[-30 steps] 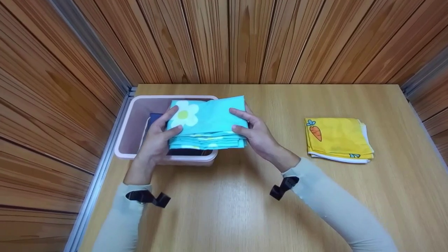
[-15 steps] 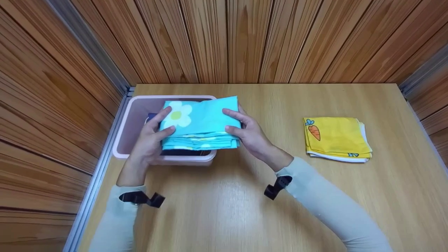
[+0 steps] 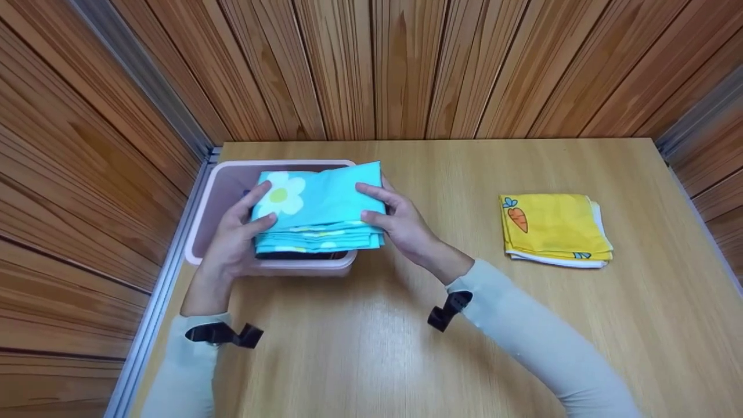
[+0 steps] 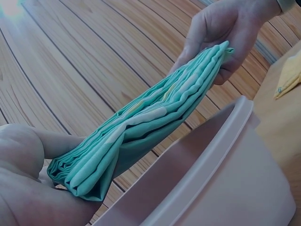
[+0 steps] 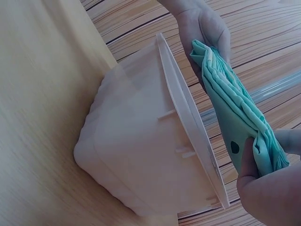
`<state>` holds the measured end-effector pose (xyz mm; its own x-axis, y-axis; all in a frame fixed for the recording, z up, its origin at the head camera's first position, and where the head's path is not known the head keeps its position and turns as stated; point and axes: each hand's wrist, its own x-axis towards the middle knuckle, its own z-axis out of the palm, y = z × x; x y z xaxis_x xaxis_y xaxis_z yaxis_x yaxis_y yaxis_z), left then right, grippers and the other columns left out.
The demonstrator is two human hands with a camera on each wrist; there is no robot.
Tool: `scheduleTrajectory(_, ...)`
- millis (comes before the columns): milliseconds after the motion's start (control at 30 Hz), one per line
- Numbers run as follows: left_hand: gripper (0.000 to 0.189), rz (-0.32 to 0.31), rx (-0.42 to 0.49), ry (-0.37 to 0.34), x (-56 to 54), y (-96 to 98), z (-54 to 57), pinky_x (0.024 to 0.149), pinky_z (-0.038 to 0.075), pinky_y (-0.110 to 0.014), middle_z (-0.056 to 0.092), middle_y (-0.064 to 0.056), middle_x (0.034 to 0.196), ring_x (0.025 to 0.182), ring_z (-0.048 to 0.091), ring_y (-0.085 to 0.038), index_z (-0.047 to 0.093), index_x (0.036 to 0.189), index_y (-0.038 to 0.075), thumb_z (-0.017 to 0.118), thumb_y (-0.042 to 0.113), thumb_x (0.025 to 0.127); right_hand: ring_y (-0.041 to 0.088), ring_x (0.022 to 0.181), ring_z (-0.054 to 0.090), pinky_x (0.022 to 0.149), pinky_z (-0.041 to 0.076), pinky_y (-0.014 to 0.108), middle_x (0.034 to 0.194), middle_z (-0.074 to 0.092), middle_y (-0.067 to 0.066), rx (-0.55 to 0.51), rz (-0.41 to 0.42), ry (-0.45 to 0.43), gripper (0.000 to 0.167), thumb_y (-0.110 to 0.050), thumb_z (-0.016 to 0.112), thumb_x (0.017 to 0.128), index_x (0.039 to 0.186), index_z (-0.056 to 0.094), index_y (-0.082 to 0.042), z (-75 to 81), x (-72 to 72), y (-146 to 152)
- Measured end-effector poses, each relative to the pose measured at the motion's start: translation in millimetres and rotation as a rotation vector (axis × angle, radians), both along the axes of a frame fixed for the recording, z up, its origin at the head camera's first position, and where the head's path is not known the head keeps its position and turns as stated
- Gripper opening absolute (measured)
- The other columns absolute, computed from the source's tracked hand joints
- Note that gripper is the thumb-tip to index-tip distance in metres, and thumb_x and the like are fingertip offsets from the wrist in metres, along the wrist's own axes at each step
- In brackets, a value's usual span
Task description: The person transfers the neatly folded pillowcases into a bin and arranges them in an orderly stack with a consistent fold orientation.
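A thick folded turquoise cloth (image 3: 325, 200) with a white flower print is held up over the pink plastic bin (image 3: 302, 264). My left hand (image 3: 232, 238) grips its left end, thumb on top. At the other end, my right hand (image 3: 403, 223) pinches the fabric between thumb and fingers. Both wrist views show the cloth (image 4: 141, 122) raised above the rim of the bin (image 5: 136, 132), its stacked layers visible along the edge. Most of what lies inside the bin is hidden by the cloth; a small dark blue bit shows beside my left fingers.
To the right on the wooden table (image 3: 371, 360) lies a folded yellow cloth (image 3: 551, 226) with carrot prints and a white border. Wood-panelled walls (image 3: 400, 69) rise behind the table and at both sides. The bin stands near the table's left edge.
Both hands have carried the turquoise cloth leftward, further over the bin. It now hides more of the dark blue thing inside. The camera view has shifted slightly; the yellow cloth stays put.
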<state>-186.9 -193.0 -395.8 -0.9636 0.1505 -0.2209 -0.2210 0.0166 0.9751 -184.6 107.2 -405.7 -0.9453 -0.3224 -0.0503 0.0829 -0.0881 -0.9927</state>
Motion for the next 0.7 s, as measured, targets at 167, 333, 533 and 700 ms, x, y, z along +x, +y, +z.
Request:
scheduleTrajectory(167,0.061,-0.001,0.034,0.007,2.0,-5.2,0.6,0.125,-0.004,-0.041,0.002,0.002,0.172,0.156,-0.005,-0.019,0.033,0.160,0.018,0.055,0.007,0.104,0.020,0.157,-0.003,0.125,0.014,0.034,0.172,-0.001,0.000,-0.018,0.001,-0.009,0.050,-0.002,0.059,0.101,0.150,0.051,-0.006,0.1,0.3,-5)
scheduleTrajectory(333,0.063,-0.002,0.079,0.034,2.6,-10.0,-1.9,0.125,-0.002,-0.036,0.003,-0.002,0.172,0.156,-0.005,-0.017,0.031,0.160,0.010,0.053,0.000,0.102,0.022,0.157,0.000,0.124,0.020,0.036,0.172,-0.001,0.001,-0.009,0.004,-0.028,0.050,0.000,0.058,0.101,0.150,0.051,-0.007,-2.3,1.4,-11)
scheduleTrajectory(533,0.062,0.004,0.078,0.034,3.5,-15.2,-1.1,0.125,-0.001,-0.036,0.002,-0.001,0.172,0.156,-0.004,-0.018,0.031,0.160,0.010,0.053,0.001,0.103,0.022,0.157,0.000,0.124,0.019,0.036,0.172,-0.001,0.002,-0.013,0.004,-0.020,0.050,0.002,0.056,0.101,0.150,0.051,-0.007,-4.1,1.6,-18)
scheduleTrajectory(700,0.063,0.015,0.088,0.020,3.9,-20.6,-1.6,0.125,-0.003,-0.037,-0.001,0.001,0.172,0.156,-0.007,-0.017,0.031,0.161,0.013,0.053,0.002,0.103,0.022,0.157,0.000,0.124,0.017,0.035,0.172,0.001,0.003,-0.008,0.008,-0.019,0.049,0.001,0.056,0.101,0.149,0.052,-0.007,-6.2,0.1,-23)
